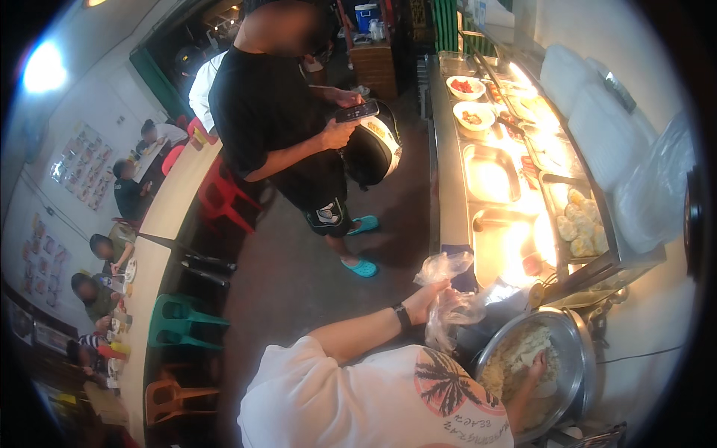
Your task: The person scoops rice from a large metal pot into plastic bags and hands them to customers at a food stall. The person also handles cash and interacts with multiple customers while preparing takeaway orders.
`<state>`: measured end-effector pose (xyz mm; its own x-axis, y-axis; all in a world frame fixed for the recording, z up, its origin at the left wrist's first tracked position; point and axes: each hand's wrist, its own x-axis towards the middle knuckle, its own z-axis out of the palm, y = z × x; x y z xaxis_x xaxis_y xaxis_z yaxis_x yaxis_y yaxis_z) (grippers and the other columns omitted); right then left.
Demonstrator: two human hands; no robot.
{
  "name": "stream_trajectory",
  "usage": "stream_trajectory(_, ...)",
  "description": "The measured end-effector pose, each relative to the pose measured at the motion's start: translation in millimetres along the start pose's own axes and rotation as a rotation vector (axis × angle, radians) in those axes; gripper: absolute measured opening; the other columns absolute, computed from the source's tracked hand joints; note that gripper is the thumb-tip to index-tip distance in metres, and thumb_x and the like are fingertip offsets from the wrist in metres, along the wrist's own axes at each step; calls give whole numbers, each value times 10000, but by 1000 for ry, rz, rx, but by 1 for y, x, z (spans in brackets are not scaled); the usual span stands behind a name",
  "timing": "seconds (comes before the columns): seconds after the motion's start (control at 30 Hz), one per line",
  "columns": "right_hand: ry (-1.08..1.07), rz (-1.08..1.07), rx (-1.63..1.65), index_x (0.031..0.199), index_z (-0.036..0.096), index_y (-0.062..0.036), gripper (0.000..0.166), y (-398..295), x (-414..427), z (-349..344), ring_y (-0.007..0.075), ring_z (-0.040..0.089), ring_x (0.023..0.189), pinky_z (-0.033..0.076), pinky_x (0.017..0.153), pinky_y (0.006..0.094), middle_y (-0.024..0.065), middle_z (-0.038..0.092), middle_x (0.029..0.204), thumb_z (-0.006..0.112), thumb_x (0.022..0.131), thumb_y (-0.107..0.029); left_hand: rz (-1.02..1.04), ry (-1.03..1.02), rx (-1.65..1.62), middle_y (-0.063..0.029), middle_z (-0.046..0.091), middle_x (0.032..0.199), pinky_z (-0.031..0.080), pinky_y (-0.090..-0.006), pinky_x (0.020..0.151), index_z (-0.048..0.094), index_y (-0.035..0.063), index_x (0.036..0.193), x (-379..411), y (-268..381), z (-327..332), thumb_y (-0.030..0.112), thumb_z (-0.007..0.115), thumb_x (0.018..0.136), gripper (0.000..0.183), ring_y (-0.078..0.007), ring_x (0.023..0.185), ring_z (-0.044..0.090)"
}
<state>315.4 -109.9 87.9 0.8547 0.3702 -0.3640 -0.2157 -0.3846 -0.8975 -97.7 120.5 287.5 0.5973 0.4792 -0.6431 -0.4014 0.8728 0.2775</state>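
My left hand (427, 302), with a dark band at the wrist, grips a bunched clear plastic bag (456, 308) beside the counter's near end. Part of the bag sticks up above the fist. My right hand (538, 365) is down inside a large round metal pot (581, 358) of cooked rice (496, 372). Its fingers are curled around what looks like a pale scoop (527, 356), partly sunk in the rice. The scoop's exact shape is hard to make out.
A lit food counter holds metal trays (493, 175), bowls (473, 116) and wrapped dumpling-like pieces (582, 221). Plastic wrap (652, 185) hangs at right. A person (274, 106) with a phone (357, 112) stands across the counter's left side. Diners sit behind a long table (154, 263) with plastic stools (182, 322).
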Motion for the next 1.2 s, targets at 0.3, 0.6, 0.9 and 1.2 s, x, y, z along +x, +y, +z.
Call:
stream_trajectory(0.3,-222,-61,-210,775,526,-137,320,-90,-27,-8,128,457,643,460,525,333,-26,421,707,508,961,-396,65,-93,-46,-12,580,697,530,-301,612,541,94,803,-14,4,-8,408,546,972,356,-163,640,605)
stream_trajectory(0.6,-329,5,-128,715,528,-156,300,-98,-63,-15,111,428,542,398,472,303,-46,432,628,557,929,-363,43,-240,13,-7,670,920,519,-256,621,607,54,1108,-20,12,21,274,502,1000,267,-113,773,647)
stream_trajectory(0.9,-175,-216,-451,721,592,-8,296,-34,-46,-32,161,531,609,444,557,336,68,588,676,751,795,-246,77,-421,51,-66,584,1212,527,-324,783,505,48,1340,-5,5,28,295,455,1011,414,-149,876,594)
stream_trajectory(1.2,-159,-699,-328,861,712,-45,192,-142,-154,33,236,556,872,457,786,356,93,585,959,805,718,-135,148,-476,67,-80,566,1215,508,-333,819,503,55,1352,-5,-16,56,325,423,1024,433,-185,904,586)
